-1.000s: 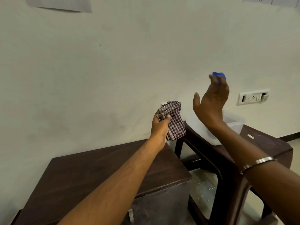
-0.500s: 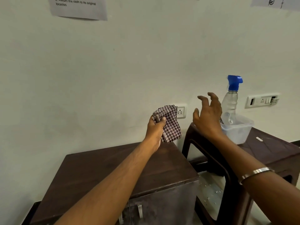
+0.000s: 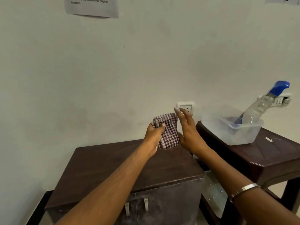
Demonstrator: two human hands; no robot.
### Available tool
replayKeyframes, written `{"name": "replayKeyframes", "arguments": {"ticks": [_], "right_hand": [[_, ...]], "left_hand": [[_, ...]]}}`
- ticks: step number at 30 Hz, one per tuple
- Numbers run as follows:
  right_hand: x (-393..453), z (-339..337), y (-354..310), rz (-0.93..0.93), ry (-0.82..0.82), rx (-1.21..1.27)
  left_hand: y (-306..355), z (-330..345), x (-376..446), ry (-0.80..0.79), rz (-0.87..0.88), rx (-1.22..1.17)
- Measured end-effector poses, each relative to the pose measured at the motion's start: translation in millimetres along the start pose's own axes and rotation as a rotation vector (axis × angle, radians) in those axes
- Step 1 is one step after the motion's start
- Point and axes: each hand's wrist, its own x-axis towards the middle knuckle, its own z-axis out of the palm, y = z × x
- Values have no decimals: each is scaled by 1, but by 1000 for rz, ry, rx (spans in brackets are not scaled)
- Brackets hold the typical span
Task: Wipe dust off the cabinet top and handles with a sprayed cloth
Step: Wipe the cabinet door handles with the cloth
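Your left hand [image 3: 153, 135] has a tight grip on the folded checked cloth [image 3: 168, 132] in the middle of the frame, above the cabinet top [image 3: 113, 163]. Your right hand [image 3: 186, 129] is flat and straight, just beside the cloth's right edge, holding nothing. The spray bottle [image 3: 258, 106] leans in the tub [image 3: 240, 133] at right.

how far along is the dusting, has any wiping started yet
Looks done: the spray bottle sits tilted in the clear tub, so spraying seems finished, though dampness can't be seen. In hand: the left hand grips the checked cloth above the cabinet top, with the open right hand beside it. Left: the cabinet top and both handles; the cloth touches neither yet.
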Motion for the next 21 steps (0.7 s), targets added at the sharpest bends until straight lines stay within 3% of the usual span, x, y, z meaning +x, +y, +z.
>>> {"name": "replayKeyframes", "arguments": {"ticks": [4, 11, 18, 21], "right_hand": [[-2, 19, 6, -230, -48, -285], [-11, 45, 2, -346, -104, -231], [-31, 72, -4, -245, -287, 15], [-39, 78, -14, -172, -309, 111]], "left_hand": [[-6, -19, -7, -26, -57, -16], [-11, -55, -20, -47, -220, 51], [-12, -91, -35, -163, -343, 239], [-22, -107, -40, -158, -344, 449]]}}
